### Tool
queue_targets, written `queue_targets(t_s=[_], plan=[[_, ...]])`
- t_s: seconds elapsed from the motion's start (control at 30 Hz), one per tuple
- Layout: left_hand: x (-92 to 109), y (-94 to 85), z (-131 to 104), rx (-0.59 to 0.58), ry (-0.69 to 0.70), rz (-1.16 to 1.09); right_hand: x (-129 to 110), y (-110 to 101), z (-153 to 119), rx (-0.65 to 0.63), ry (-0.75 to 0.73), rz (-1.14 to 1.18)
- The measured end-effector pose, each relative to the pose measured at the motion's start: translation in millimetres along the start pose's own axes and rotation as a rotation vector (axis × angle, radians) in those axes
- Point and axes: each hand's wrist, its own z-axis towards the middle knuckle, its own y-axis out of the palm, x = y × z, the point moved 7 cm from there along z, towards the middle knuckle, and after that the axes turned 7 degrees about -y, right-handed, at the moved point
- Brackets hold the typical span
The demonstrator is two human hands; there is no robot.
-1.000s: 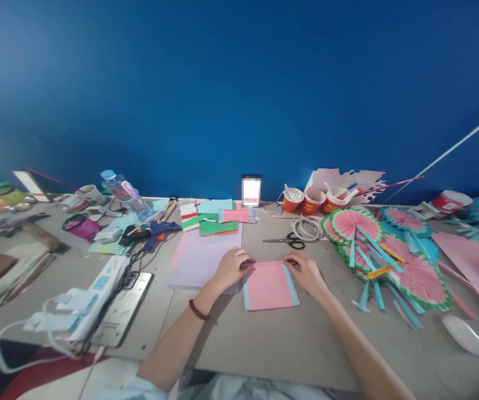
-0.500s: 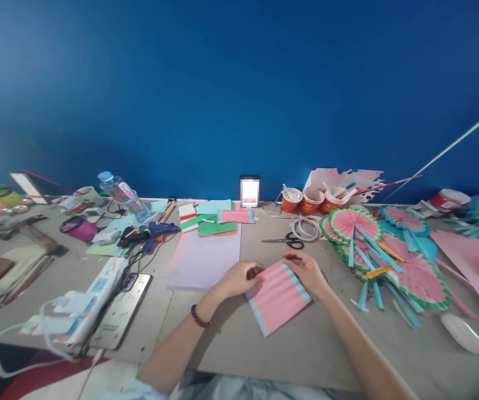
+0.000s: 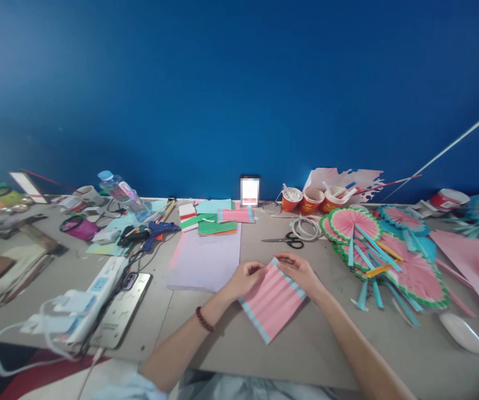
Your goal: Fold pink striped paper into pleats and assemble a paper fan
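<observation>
A creased pink paper (image 3: 271, 305) with light blue strips along two opposite edges lies turned at an angle on the grey table. My left hand (image 3: 245, 279), with a dark bead bracelet at the wrist, grips its upper left edge between closed fingers. At the top right, my right hand (image 3: 299, 272) holds the blue-edged side, its fingers bent over the paper. Behind the hands lie black scissors (image 3: 289, 240) and a lilac sheet (image 3: 206, 258).
Paper fans (image 3: 356, 225) and a white mouse (image 3: 463, 332) lie at the right. Red cups (image 3: 291, 201) stand by the wall. At the left are a power strip (image 3: 100, 291), a phone (image 3: 125, 311), a glue gun (image 3: 156, 233) and a bottle (image 3: 125, 194).
The pink paper has turned and shifted slightly left, its lower corner now nearer the front edge. My right hand has moved left along with it, and its pleats show more clearly.
</observation>
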Motion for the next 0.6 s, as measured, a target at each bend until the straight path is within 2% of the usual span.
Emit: queue_targets(t_s=[0.23,0.6], plan=[[1,1.0,-2,0.006,0.011,-0.042,12,0,-1,-0.003,0.058,-0.017],[1,1.5,-4,-0.01,-0.041,-0.102,8,10,-4,-0.063,0.06,-0.028]])
